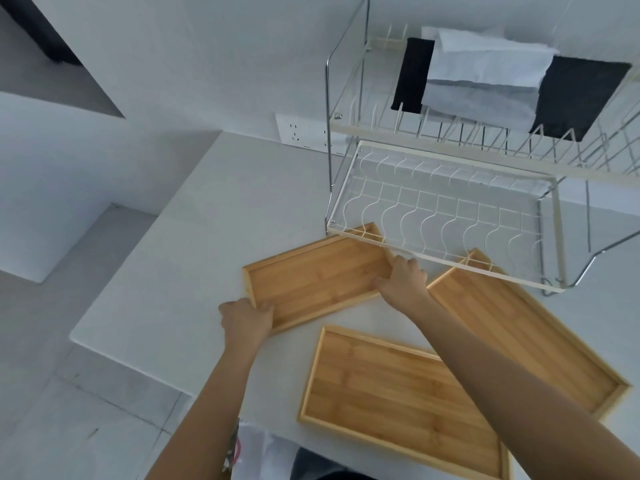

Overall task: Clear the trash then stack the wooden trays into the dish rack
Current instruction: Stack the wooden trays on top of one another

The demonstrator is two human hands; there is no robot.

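Note:
Three empty wooden trays lie on the white counter. My left hand [246, 319] grips the near left corner of the far tray [311, 277]. My right hand [401, 277] grips that tray's right end, close under the front rail of the dish rack [429, 252]. The tray's far corner pokes under the rack's lower tier. A second tray [391, 396] lies nearest me. My right forearm crosses part of the third tray [519, 327] on the right. The rack's lower wire tier holds nothing.
The rack's upper tier carries white and black cloths [491, 74]. A wall socket [301, 131] sits left of the rack. The counter's edge [114, 355] runs along the left, with tiled floor below. A white plastic bag [256, 452] hangs at the counter's near edge.

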